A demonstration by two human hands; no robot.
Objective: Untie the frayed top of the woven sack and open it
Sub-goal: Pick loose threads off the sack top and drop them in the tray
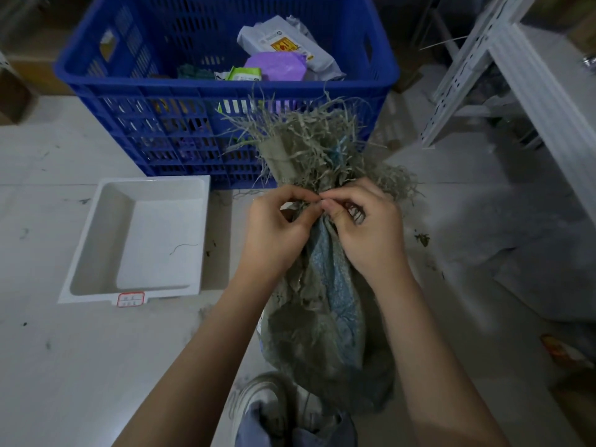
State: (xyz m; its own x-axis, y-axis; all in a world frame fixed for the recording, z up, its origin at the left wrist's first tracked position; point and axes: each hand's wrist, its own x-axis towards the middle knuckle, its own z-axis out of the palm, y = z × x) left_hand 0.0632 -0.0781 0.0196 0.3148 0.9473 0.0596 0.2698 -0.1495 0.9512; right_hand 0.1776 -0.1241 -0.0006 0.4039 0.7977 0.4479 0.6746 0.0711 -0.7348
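Here, both hands pinching woven sack neck, knot hidden behind fingertips, frayed top above

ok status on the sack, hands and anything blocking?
Left hand and right hand both pinching the tie at the sack neck. Frayed top still bunched, not open. Nothing in the way; blue crate behind.

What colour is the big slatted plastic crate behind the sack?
Blue; the slatted plastic crate shows clearly in the head view.

Both forearms bare, no sleeves in view. Left hand and right hand ungloved, no rings or watch. White sneaker; blue denim trouser leg.
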